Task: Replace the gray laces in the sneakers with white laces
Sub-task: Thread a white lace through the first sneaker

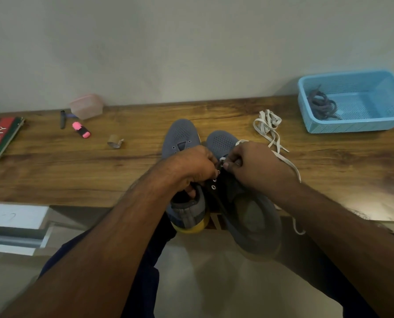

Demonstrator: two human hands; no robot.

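Gray sneakers [223,143], two, white laces [268,125], two, one blue basket [349,127]

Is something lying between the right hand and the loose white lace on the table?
Nothing visible. The bare wooden table lies between the right hand and the spare flat white lace.

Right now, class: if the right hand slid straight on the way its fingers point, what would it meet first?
The right hand points leftward across the right sneaker, so it would probably meet the left hand first, fingertips nearly touching over the eyelets; exact depth is unclear.
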